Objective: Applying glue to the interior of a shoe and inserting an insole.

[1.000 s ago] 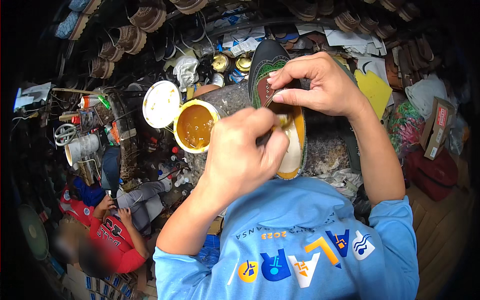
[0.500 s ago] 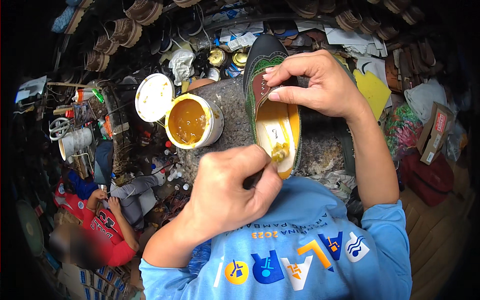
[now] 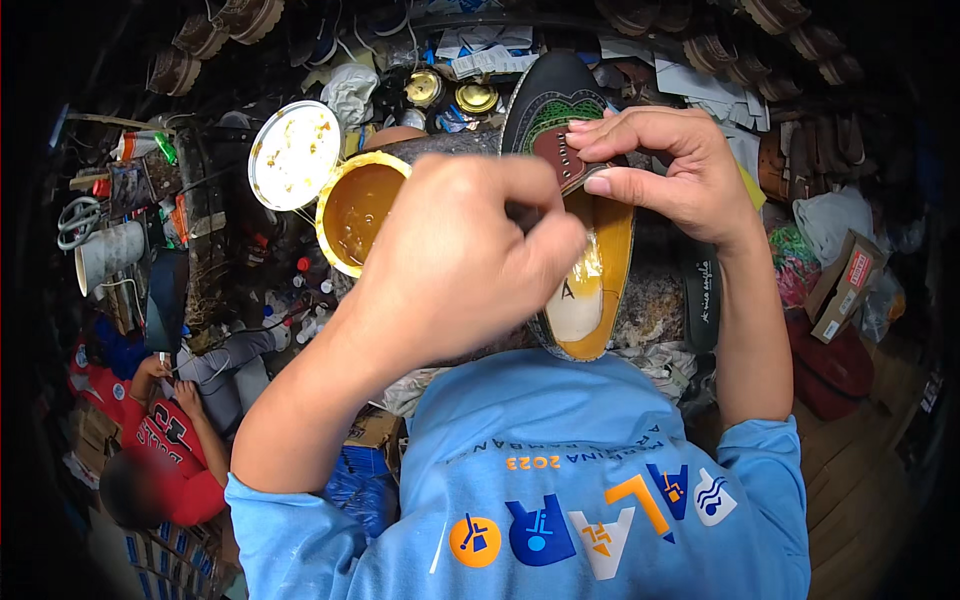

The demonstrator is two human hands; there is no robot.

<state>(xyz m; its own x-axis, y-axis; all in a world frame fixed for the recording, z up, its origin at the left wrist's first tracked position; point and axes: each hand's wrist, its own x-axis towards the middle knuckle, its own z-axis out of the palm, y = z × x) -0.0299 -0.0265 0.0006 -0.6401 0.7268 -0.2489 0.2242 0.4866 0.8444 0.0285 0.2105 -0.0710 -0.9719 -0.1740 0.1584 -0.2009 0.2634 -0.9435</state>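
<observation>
My right hand (image 3: 665,170) pinches the brown insole flap (image 3: 560,160) of a dark shoe (image 3: 545,100) and holds it peeled up. The shoe's inner bed (image 3: 595,285) is glossy with yellow glue. My left hand (image 3: 460,260) is closed into a fist around a small dark applicator (image 3: 522,214), most of it hidden, and covers the left side of the shoe. An open can of amber glue (image 3: 360,210) stands just left of that hand, with its white lid (image 3: 293,155) beside it.
Another person in a red shirt (image 3: 165,440) sits at the lower left. A white mug (image 3: 105,255) and scissors (image 3: 75,215) lie at the left. A cardboard box (image 3: 845,285) is at the right. Stacks of shoe soles (image 3: 190,60) line the top edge.
My left hand went from over the glue can down toward my body, then back up onto the shoe. My right hand kept hold of the insole flap.
</observation>
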